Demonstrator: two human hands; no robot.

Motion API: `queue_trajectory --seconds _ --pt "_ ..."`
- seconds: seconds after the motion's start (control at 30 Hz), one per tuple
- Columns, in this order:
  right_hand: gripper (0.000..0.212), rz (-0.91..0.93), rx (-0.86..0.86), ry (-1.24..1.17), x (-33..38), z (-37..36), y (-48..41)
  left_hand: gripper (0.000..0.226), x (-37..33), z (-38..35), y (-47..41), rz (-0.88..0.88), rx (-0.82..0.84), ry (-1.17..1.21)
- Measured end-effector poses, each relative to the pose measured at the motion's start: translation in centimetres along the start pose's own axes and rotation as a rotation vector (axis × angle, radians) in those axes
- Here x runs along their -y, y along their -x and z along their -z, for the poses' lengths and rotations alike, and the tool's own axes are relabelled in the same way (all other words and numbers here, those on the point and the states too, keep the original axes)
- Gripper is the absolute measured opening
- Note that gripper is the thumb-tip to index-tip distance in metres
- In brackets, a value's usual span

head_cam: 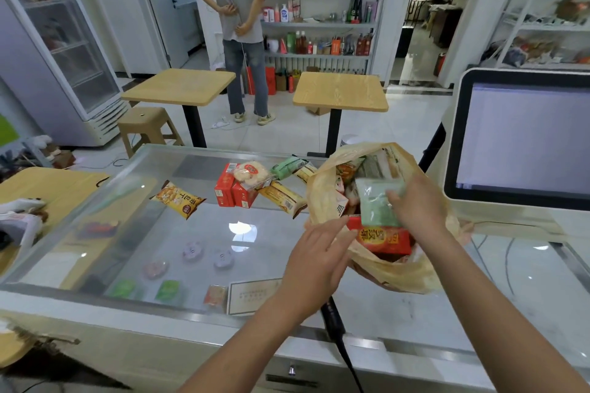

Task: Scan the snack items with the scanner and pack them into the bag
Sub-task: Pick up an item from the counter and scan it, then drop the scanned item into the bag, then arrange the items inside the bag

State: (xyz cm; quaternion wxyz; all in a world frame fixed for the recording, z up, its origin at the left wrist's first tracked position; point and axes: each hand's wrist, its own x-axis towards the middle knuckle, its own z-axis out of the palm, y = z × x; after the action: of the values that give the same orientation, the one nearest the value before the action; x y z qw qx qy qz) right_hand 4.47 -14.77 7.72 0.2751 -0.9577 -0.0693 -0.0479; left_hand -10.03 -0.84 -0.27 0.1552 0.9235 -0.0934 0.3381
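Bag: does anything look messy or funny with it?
Nothing looks spilled or torn. The bag slumps on the counter with its mouth wide open, and a red box sits high at the near rim, not tucked in. The right hand holds a green packet above it; the left hand is open beside the mouth.

No text reads for sure. Red pack [383, 239] in bag [399, 274]: big Chinese chars on yellow-orange ovals, upside-down to cam, too blurred to name. Yellow pack [178, 198] on glass top [198, 226]: dark Chinese chars across front + small round red badge, illegible. Red boxes [228, 191]: white label patches, print too small. Card [252, 295] under glass: several lines of fine print, unreadable. Pale green pack [376, 204] at bag mouth: markings blurred.
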Motion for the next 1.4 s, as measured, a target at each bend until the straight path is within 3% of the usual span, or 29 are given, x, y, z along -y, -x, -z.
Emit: queue_trajectory --seconds 0.07,0.17,0.27,0.33,0.47,0.6,0.83,1.1,1.3,1.4 --pt "0.045 0.072 -0.152 0.1 -0.4 -0.8 1.0 0.029 0.5 0.1 0.8 0.032 0.012 0.008" --pt "0.029 0.378 -0.372 -0.11 -0.1 -2.2 6.3 0.028 1.5 -0.1 2.2 0.108 0.02 0.01" --pt "0.017 0.665 -0.226 -0.106 -0.8 -5.7 13.3 0.029 2.9 -0.4 3.5 0.2 0.035 0.033" --pt "0.026 0.574 0.007 -0.001 -1.4 -8.5 16.2 0.03 4.0 -0.5 4.1 0.269 0.058 0.044" --pt "0.028 0.094 0.479 -0.096 -0.3 -11.3 15.9 0.036 6.9 -0.4 5.3 0.384 0.155 0.047" --pt "0.018 -0.199 0.612 -0.419 2.5 -11.9 13.3 0.039 10.3 -0.1 6.4 0.487 0.325 0.058" --pt "0.012 -0.41 0.571 -0.537 5.0 -12.9 11.9 0.053 15.3 -0.7 4.0 0.528 0.469 0.02" --pt "0.021 -0.479 0.556 -0.557 5.3 -13.1 11.7 0.088 19.6 -3.7 -2.8 0.395 0.617 -0.019" --pt "0.022 -0.51 0.538 -0.581 5.1 -13.7 11.9 0.08 20.4 -5.1 -3.7 0.319 0.669 -0.189" --pt "0.02 -0.517 0.521 -0.578 5.1 -13.9 11.9 0.049 19.6 -4.1 -4.0 0.273 0.678 -0.27"
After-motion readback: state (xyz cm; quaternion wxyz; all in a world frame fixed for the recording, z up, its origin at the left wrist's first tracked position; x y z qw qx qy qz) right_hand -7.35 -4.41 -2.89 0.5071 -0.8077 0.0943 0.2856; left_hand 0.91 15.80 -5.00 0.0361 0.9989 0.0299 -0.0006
